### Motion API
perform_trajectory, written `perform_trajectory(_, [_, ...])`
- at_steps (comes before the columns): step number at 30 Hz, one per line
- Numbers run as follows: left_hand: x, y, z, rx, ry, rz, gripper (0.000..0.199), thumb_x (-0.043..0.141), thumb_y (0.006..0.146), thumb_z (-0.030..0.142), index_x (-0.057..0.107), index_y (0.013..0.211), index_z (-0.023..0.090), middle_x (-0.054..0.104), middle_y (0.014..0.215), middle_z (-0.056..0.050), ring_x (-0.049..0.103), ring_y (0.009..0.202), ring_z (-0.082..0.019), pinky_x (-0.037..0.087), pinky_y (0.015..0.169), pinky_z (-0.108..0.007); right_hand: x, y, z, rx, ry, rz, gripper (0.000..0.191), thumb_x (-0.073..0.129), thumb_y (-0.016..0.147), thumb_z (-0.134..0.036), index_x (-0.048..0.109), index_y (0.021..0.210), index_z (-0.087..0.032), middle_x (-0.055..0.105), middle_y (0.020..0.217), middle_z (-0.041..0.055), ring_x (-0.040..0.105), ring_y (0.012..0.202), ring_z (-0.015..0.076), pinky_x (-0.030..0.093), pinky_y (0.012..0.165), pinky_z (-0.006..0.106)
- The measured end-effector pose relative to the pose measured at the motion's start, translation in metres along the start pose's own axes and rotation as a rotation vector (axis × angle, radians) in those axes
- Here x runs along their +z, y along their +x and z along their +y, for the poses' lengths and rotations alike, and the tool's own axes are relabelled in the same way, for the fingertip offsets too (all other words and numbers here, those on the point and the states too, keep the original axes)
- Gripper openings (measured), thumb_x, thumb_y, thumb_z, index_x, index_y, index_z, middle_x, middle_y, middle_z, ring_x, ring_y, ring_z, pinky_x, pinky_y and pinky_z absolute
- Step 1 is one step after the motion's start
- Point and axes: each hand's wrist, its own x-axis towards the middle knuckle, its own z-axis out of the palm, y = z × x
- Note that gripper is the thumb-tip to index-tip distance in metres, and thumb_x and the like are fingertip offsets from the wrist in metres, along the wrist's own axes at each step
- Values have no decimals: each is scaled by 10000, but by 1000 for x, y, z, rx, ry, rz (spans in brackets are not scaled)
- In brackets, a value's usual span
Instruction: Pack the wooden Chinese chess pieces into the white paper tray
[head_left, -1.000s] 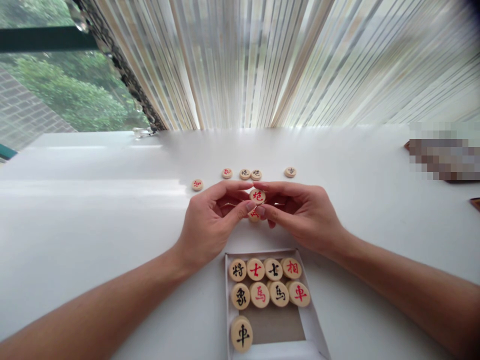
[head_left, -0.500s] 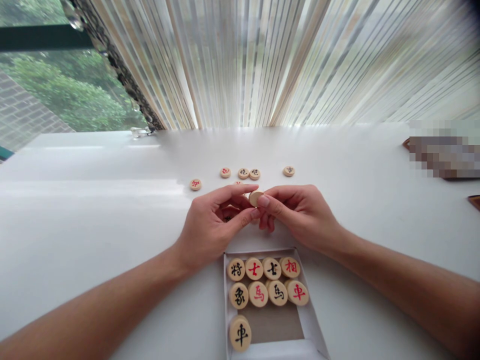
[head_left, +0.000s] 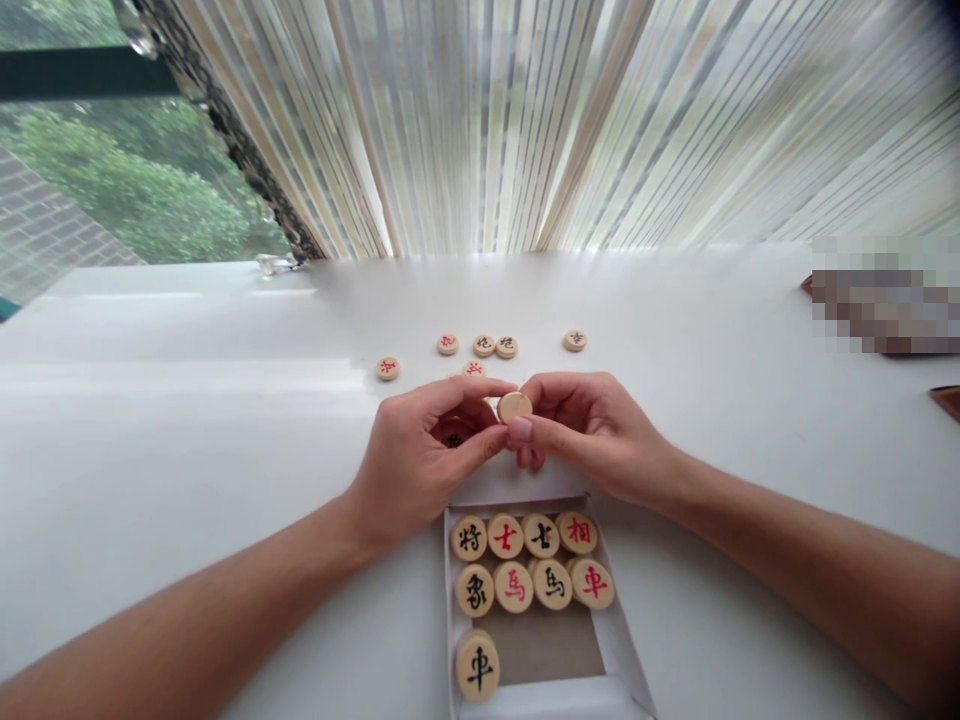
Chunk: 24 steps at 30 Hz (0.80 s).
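Observation:
Between my two hands is a round wooden Chinese chess piece [head_left: 515, 407], its blank face turned toward me. My left hand [head_left: 411, 450] is closed, with index fingertip and thumb at the piece's left edge. My right hand [head_left: 600, 425] pinches it from the right, thumb across its lower edge. A white box [head_left: 626, 630] stands just below the hands. In it lie stacked pieces in rows, among them a black-marked piece [head_left: 478, 667] alone in the front row. Another piece [head_left: 454, 440] is partly hidden behind my left fingers.
Beyond the hands, loose pieces lie on the white table [head_left: 187, 480]: two touching black-marked ones [head_left: 495, 346], red-marked ones [head_left: 448, 344] and a black-marked one [head_left: 575, 341] farther right. A string curtain [head_left: 480, 130] hangs behind. Brown objects [head_left: 946, 400] sit at the far right.
The piece has turned so more of its blank face shows, and it sits slightly lower. My right thumb has slid down and left along it. The box and loose pieces stay put.

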Motion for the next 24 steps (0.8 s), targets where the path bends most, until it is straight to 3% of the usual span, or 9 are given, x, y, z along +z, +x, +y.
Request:
perform_trajectory(9, [0,-2,3,185,204,-39,171,807,921,208,819,1091,226,829,912,-21,735,747,-132,597,711,-225,1,-1,2,-27,-150,12,433,859,861,-507,654,665,-180,665,601,11,590,561,129,450,528,242])
perform_trajectory(17, [0,-1,1,118,75,-54,233,850,891,206,814,1121,208,811,856,-11,741,705,-118,613,665,-193,-1,-1,-2,-52,-55,-30,469,728,970,-542,675,687,-170,619,628,7,573,593,131,470,583,260])
perform_trajectory(24, [1,0,0,112,-31,-67,276,861,864,130,804,1126,197,818,875,16,764,736,-79,616,697,-120,-4,-2,1,2,108,-64,298,619,1005,-286,712,761,-143,666,705,37,595,646,141,471,632,257])
